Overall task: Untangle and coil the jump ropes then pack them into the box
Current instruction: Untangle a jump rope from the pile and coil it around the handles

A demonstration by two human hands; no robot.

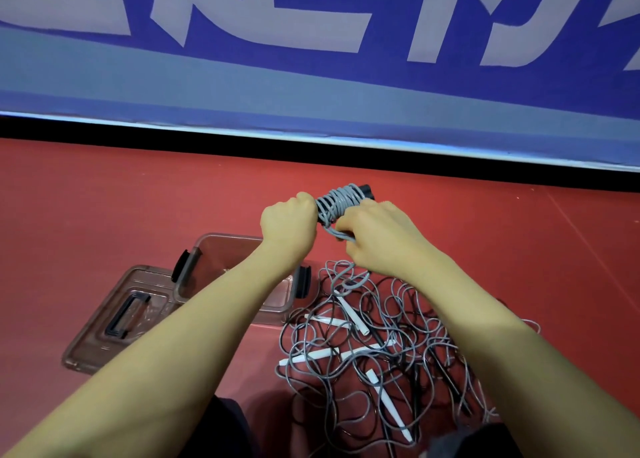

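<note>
My left hand (289, 220) grips one end of a jump rope bundle (337, 203), grey cord wound tightly round black handles whose tips stick out at the far end. My right hand (375, 234) pinches the loose grey cord just under the bundle. The bundle is held in the air above the floor. Below my right forearm lies a tangled pile of jump ropes (381, 346), grey and black cords with several white handles. The open clear plastic box (214, 249) with black clips sits on the floor under my left forearm.
The box's clear lid (114, 315) with a black handle lies flat to the left of the box. The red floor (104, 197) stretches all round. A blue banner wall (311, 76) with large pale letters stands behind, above a black strip.
</note>
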